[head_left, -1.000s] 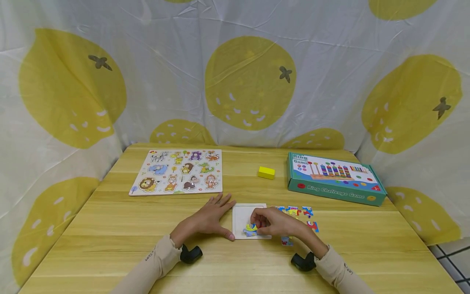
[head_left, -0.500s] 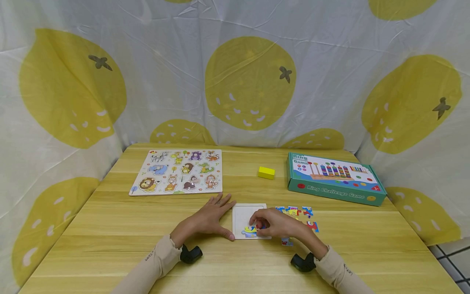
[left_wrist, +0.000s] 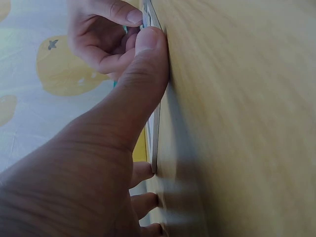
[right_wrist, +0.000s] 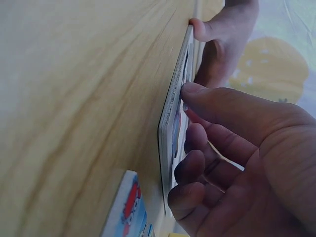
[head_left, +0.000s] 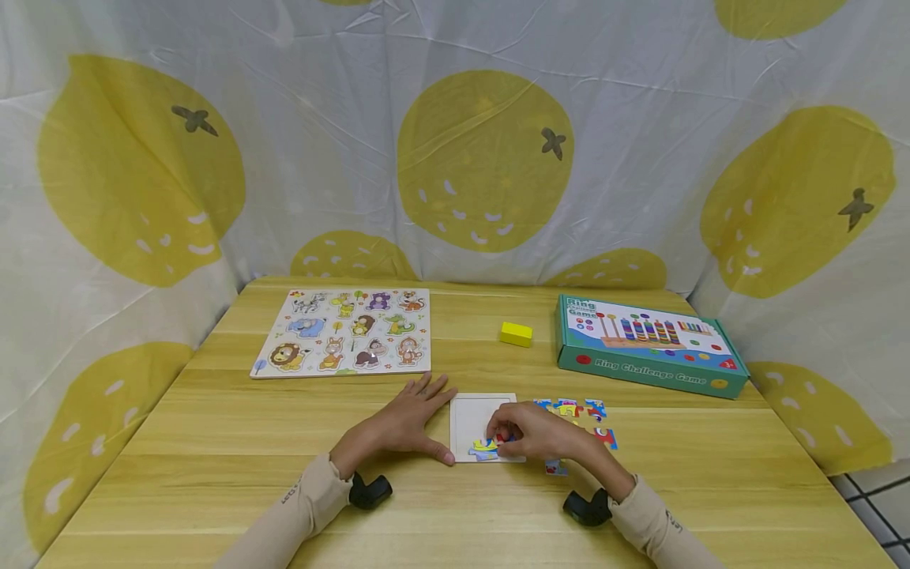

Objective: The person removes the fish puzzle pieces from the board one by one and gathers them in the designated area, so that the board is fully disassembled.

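A small square puzzle tray (head_left: pixel 469 412) lies flat on the table between my hands. My left hand (head_left: pixel 404 423) rests along its left side, fingers spread and thumb at the near corner. In the tray's near part my right hand (head_left: pixel 535 431) has its fingers curled, with thumb and fingertips pinching a jigsaw piece that they largely cover. Beside those fingertips shows a blue-and-yellow jigsaw piece (head_left: pixel 484 449) lying in the tray. Several loose jigsaw pieces (head_left: pixel 567 408) lie to the right, some hidden under the right hand and wrist. The right wrist view shows the thumb low at the tray's edge.
An animal peg puzzle board (head_left: pixel 348 332) lies at the back left. Behind the tray stands a yellow block (head_left: pixel 515 334). A green Ring Challenge Game box (head_left: pixel 647 348) lies at the back right. A lemon-print curtain (head_left: pixel 483 158) closes off the table's back.
The blue-and-yellow piece, raised and tilted a second ago, now lies flatter near the tray's near edge. My right fingers have shifted only slightly; the left hand stays still.
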`<state>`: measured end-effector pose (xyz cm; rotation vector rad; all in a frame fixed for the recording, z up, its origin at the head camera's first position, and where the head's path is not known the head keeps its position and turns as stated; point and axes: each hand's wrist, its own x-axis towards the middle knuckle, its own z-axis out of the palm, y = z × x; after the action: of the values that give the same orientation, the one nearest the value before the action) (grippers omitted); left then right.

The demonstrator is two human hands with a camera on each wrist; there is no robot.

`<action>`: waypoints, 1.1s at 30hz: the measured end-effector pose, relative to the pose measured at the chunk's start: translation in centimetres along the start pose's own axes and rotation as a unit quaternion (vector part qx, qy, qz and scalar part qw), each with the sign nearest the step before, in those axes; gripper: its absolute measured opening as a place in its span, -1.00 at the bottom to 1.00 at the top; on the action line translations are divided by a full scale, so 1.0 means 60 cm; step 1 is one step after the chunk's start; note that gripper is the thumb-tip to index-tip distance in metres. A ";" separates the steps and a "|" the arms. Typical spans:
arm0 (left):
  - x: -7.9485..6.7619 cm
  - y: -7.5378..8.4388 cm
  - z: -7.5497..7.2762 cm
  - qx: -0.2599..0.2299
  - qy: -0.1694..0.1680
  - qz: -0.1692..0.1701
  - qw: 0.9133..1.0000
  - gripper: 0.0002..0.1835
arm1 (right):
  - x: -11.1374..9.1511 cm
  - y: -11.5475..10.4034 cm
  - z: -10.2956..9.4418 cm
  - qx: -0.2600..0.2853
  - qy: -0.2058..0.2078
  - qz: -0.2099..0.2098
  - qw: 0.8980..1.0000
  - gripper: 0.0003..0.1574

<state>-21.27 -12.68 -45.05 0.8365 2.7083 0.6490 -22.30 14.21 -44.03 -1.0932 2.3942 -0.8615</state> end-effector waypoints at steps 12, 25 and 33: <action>0.002 0.000 0.000 0.006 -0.004 -0.005 1.000 0.18 | -0.002 0.000 -0.001 0.027 0.008 -0.005 1.000 -0.87; 0.000 0.001 -0.001 0.010 -0.003 -0.002 1.000 0.17 | -0.004 0.000 -0.008 0.036 0.015 -0.010 0.999 -0.87; 0.001 0.000 0.000 0.009 -0.003 -0.001 1.000 0.17 | -0.006 0.000 -0.011 0.040 0.013 -0.014 0.999 -0.87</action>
<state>-21.33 -12.67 -45.05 0.8381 2.7141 0.6206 -22.43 14.74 -43.52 -1.0930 2.3498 -0.9768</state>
